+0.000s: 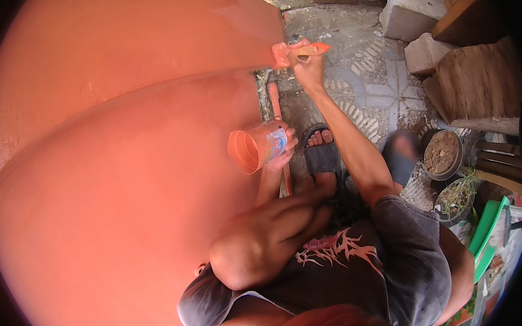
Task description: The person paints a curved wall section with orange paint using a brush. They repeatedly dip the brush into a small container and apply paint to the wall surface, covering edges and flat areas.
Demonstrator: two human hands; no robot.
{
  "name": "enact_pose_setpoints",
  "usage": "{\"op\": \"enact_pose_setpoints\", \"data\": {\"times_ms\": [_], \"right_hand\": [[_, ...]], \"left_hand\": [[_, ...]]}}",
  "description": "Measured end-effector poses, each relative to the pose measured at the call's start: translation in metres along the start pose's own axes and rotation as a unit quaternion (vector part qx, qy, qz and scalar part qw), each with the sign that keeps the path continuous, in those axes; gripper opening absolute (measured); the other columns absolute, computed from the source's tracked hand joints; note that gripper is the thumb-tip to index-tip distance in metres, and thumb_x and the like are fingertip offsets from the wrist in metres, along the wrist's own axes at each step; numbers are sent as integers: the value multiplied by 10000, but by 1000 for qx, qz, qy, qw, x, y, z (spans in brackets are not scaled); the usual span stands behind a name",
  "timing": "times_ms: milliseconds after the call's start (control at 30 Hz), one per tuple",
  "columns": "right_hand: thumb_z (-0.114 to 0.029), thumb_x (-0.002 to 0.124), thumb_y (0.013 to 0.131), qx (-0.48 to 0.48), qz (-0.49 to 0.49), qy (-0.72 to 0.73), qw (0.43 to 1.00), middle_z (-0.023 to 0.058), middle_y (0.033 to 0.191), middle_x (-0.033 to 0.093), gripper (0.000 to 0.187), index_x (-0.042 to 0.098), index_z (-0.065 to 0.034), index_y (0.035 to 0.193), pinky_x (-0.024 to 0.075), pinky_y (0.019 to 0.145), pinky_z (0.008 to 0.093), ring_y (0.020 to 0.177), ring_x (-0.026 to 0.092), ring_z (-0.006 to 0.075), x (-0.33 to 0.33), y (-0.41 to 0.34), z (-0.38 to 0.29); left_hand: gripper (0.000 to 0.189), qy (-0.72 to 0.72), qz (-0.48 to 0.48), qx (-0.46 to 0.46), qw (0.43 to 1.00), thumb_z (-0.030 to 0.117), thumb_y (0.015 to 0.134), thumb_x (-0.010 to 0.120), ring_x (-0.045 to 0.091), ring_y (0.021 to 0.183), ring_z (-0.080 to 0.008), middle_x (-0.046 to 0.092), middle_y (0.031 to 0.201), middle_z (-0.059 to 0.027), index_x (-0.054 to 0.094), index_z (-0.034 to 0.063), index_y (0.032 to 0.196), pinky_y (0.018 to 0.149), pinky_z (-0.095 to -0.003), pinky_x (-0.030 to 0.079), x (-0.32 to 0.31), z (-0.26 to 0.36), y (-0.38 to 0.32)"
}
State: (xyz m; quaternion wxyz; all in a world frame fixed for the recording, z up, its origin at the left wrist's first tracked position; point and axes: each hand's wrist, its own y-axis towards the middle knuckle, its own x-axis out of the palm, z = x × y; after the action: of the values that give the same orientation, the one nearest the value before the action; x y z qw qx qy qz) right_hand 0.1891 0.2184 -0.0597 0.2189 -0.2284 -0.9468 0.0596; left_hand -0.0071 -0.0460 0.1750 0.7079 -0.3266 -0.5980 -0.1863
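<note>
My right hand (pixel 308 68) grips an orange-stained paintbrush (pixel 309 50) by its handle, its bristles against the lower edge of an orange painted wall (pixel 145 147). Closer to my body, my left hand (pixel 286 155) is wrapped around a cut plastic container (pixel 256 146) with a printed label. The container is tilted, its open mouth towards the wall, and its inside is coated orange; how much paint it holds I cannot tell. An orange-painted pipe or strip (pixel 275 101) lies along the foot of the wall, passing behind my left hand.
Patterned paving (pixel 372 82) lies under my sandalled feet. Pale blocks (pixel 410 11) and cut wood (pixel 482 80) are stacked at the upper right. A pot of soil (pixel 442 154), a pot with grass (pixel 455 201) and a green plastic object (pixel 488 228) stand at the right.
</note>
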Motion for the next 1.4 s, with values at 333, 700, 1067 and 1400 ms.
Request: {"op": "enact_pose_setpoints", "data": {"times_ms": [333,700,1067,1400], "right_hand": [[-88,752,886,-48,45,-150,986,56,869,707,100,670,-48,927,541,666,280,769,675,131,-34,35,13],[-73,740,899,-14,22,-113,993,63,884,718,110,650,-31,946,572,618,261,792,687,111,-35,41,0],[-66,735,898,-22,51,-65,996,74,907,714,110,635,-30,926,534,691,266,792,697,154,-34,27,6],[-118,747,887,-1,40,-34,999,51,810,728,104,673,-55,922,545,662,321,776,716,128,-20,46,-21]], "left_hand": [[472,-25,-9,-8,1000,323,995,573,551,877,-333,515,1190,-215,518,180,1442,482,-294,577,-27,10,18],[473,-79,-5,9,997,320,991,580,553,869,-328,518,1182,-209,523,181,1440,474,-287,576,-119,27,78],[474,-105,-18,28,994,316,988,587,554,862,-323,522,1175,-203,527,182,1438,466,-281,575,-175,36,123],[475,-121,-10,34,992,321,995,573,552,856,-326,518,1174,-200,520,175,1444,467,-278,571,-178,34,121]]}}
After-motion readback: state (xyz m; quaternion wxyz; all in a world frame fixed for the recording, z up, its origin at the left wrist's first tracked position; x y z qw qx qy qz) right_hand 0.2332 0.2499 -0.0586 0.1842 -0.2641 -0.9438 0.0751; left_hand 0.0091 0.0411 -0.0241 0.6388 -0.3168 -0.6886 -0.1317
